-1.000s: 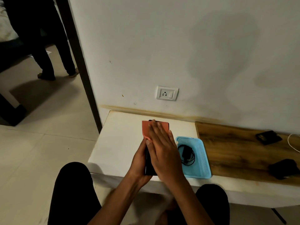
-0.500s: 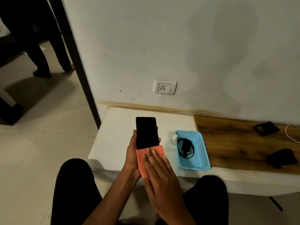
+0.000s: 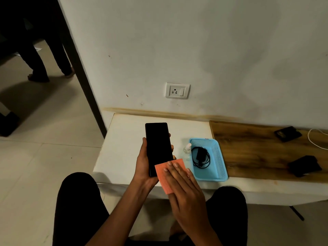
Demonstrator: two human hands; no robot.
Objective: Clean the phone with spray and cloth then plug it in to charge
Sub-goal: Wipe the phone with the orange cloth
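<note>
The phone [image 3: 158,146] in the left hand [image 3: 143,166] is plain black, its screen dark. Under the right hand [image 3: 186,192] the cloth [image 3: 164,174] is salmon orange. Right of that hand, the basket [image 3: 219,162] is light blue with a fine perforated grid (its walls especially), and the charger [image 3: 200,156] inside is black. The table [image 3: 122,144] is white below the hands, brown wood-grain [image 3: 252,150] further right. The socket [image 3: 177,90] beyond is white.

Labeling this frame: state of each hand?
Left hand: closed around the phone.
Right hand: open, flat, pressing the orange cloth on the phone.
</note>
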